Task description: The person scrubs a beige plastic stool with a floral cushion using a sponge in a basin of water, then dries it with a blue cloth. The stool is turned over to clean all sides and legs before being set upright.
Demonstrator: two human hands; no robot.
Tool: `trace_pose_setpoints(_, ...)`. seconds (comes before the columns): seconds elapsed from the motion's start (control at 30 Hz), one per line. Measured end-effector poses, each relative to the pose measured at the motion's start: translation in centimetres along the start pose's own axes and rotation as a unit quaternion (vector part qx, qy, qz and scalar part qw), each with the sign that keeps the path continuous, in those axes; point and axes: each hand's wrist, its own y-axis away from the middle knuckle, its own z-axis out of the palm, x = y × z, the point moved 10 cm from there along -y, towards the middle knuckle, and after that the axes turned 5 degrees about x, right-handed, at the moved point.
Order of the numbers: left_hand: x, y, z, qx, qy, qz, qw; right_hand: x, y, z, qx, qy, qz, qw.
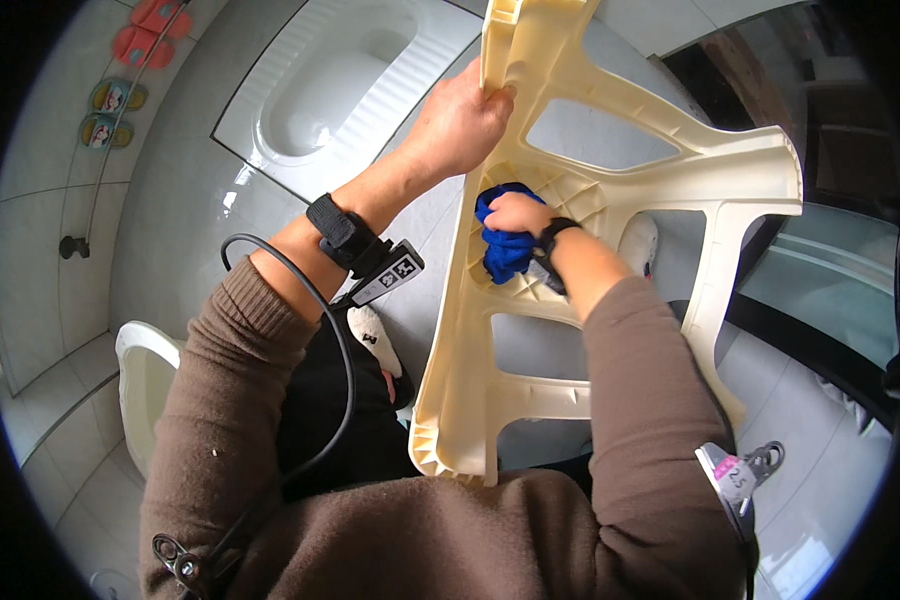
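A cream plastic stool [615, 176] is tipped over in front of me, its ribbed underside and hollow legs facing me. My left hand [465, 120] grips one of its legs near the upper end. Inside the stool, my right hand [521, 214] holds a bunched blue cloth [508, 255] against the ribbed underside of the seat. Part of the cloth is hidden under the fingers. Below, another leg of the stool reaches down to my lap.
Beyond my left arm, a white squat toilet [337, 82] is set into the grey tiled floor [187, 187]. A pale basin [146, 390] stands at my left. Red slippers [144, 46] and patterned slippers [109, 112] hang on a wall rail. A dark-framed glass panel [832, 277] is at right.
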Motion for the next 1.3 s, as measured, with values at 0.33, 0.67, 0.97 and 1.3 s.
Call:
trace_pose_setpoints(0.33, -0.7, 0.0, 0.3, -0.003, 0.031, -0.031, 0.999, 0.6, 1.9, 9.4, 0.018, 0.036, 0.043, 0.998)
trace_pose_setpoints(0.67, -0.4, 0.0, 0.1, -0.029, 0.032, -0.061, 0.997, -0.7, 2.2, 7.3, -0.168, 0.0, -0.014, 0.986)
trace_pose_setpoints(0.97, -0.4, -0.2, 0.4, -0.028, 0.023, -0.061, 0.997, 7.9, 3.9, -5.1, 0.396, -0.457, 0.212, 0.768)
trace_pose_setpoints(1.3, -0.8, -0.3, 0.9, -0.03, 0.034, -0.073, 0.996, 1.0, -0.7, 1.3, 0.161, -0.247, 0.082, 0.952)
